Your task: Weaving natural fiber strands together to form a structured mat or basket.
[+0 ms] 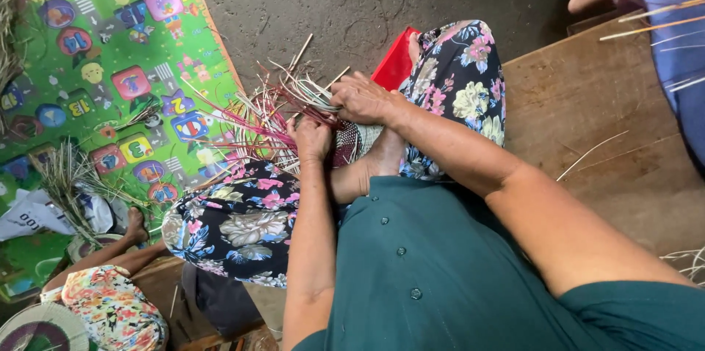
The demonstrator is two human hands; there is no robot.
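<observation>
Pink and pale reed strips [268,112], light and springy, are being pinched by left hand [312,138] and right hand [361,98] fingers near the weave.

White plastic bag [33,213], crumpled, dark print on it, sits on the floor well off to the left of my left hand [311,138], at the mat's near edge. Partly covered by a bundle of dry straw, so its full shape is hard to tell. No boxes, signs or screens anywhere near my hands. Can't tell what's inside the bag.
</observation>
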